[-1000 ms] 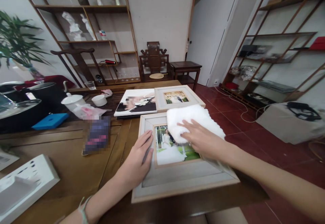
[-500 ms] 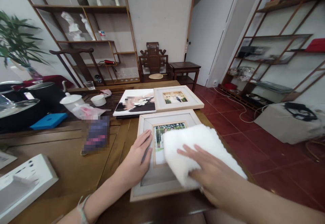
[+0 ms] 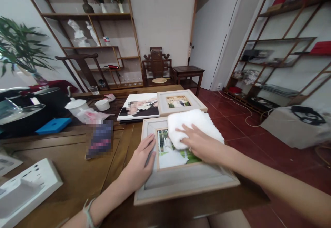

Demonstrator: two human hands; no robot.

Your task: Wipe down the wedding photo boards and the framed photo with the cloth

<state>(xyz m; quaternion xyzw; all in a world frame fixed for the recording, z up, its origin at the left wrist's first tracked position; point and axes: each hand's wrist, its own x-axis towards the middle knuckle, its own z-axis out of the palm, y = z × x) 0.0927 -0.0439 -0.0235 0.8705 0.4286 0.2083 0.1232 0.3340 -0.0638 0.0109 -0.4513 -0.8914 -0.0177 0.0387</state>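
A picture frame (image 3: 188, 180) with a pale wide border lies flat on the wooden table, holding a photo (image 3: 172, 157) of an outdoor scene in white and green. Along its left border rests my left hand (image 3: 144, 157), fingers stretched out flat and thumb apart. My right hand (image 3: 198, 141) presses a folded white towel (image 3: 200, 119) onto the upper right of the frame, fingers spread over the cloth. Part of the photo and the frame's upper right corner are hidden beneath the towel and my right arm.
Behind lie a second framed photo (image 3: 203, 105) and a white-edged photo panel (image 3: 126, 109). To the left are a white power strip (image 3: 43, 183), a blurred purple item (image 3: 100, 138), a blue box (image 3: 53, 126), a white teapot (image 3: 74, 105) and a cup (image 3: 102, 105).
My right hand has moved the towel up and away over the photo, uncovering the frame's lower right part. My left hand stays on the left border.
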